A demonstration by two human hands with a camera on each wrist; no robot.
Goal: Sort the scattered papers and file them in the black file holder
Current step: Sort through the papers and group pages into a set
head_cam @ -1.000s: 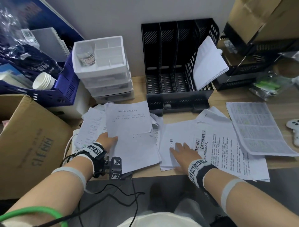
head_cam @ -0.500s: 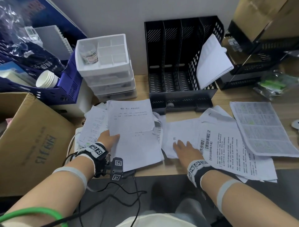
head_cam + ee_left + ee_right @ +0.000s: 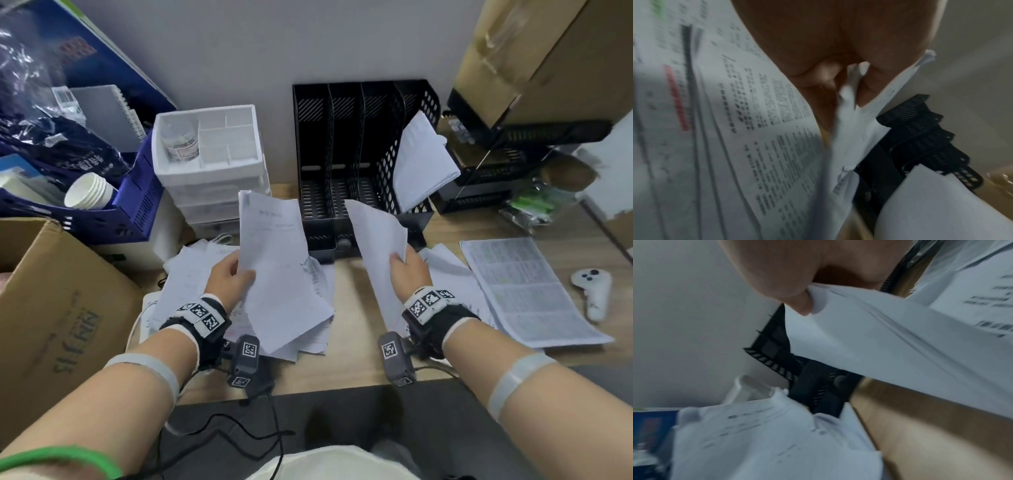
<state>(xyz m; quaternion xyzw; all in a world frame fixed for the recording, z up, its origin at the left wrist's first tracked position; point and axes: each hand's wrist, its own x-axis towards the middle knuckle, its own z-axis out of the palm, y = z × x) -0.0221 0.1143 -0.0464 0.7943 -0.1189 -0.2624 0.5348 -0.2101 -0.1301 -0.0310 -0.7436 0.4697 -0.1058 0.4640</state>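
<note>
My left hand [image 3: 233,274] grips a stack of printed sheets [image 3: 277,260], lifted and tilted up off the desk; the left wrist view shows my fingers [image 3: 867,84] pinching these sheets [image 3: 760,146]. My right hand [image 3: 407,270] pinches a second white paper bundle [image 3: 376,240], also raised; its thumb [image 3: 797,305] presses this bundle [image 3: 879,340]. The black file holder [image 3: 346,144] stands at the back of the desk, just beyond both bundles. A white stack [image 3: 421,161] leans in its rightmost slot. More papers [image 3: 527,291] lie flat on the right.
A white drawer unit [image 3: 209,161] stands left of the holder, with a blue crate [image 3: 137,202] and a cardboard box [image 3: 58,308] further left. A white controller [image 3: 596,287] lies at the right edge. Black trays [image 3: 496,174] sit behind it. Loose sheets [image 3: 185,270] lie under my left hand.
Both hands were flat on papers on the desk; now each has closed on a bundle and lifted it up towards the file holder. The view has tilted slightly.
</note>
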